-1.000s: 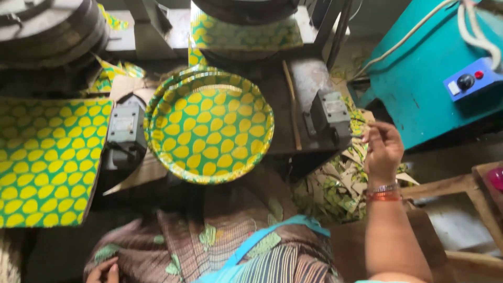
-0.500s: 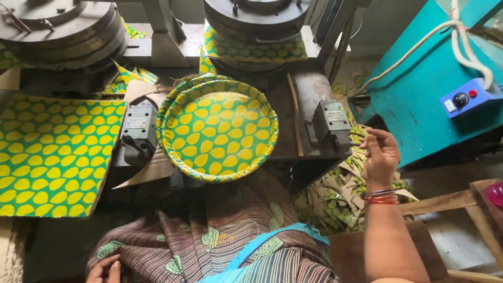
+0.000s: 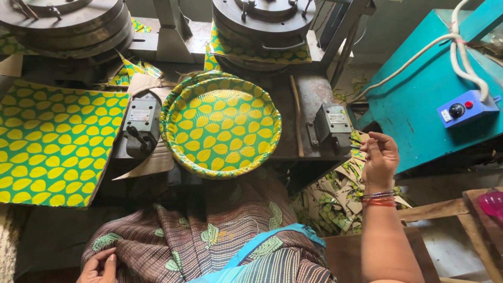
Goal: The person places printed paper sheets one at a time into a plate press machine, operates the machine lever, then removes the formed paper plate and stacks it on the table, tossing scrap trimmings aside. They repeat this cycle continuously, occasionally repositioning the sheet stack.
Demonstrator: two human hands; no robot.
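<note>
- A dark metal tabletop [image 3: 309, 99] is carrying a press with round dies [image 3: 264, 21]; a teal cabinet [image 3: 419, 99] is standing right of it.
- The right hand [image 3: 380, 160] is hovering with fingers loosely curled, holding nothing I can make out, just right of a grey switch box [image 3: 331, 124] and above a heap of scraps [image 3: 335, 202].
- The plate [image 3: 221, 126], green with yellow leaves, is lying well left of that hand.
- The left hand [image 3: 99, 266] is resting half-curled on the lap, empty.
- Judgement: gripping the plate's rim evenly should be avoiding bending.
</note>
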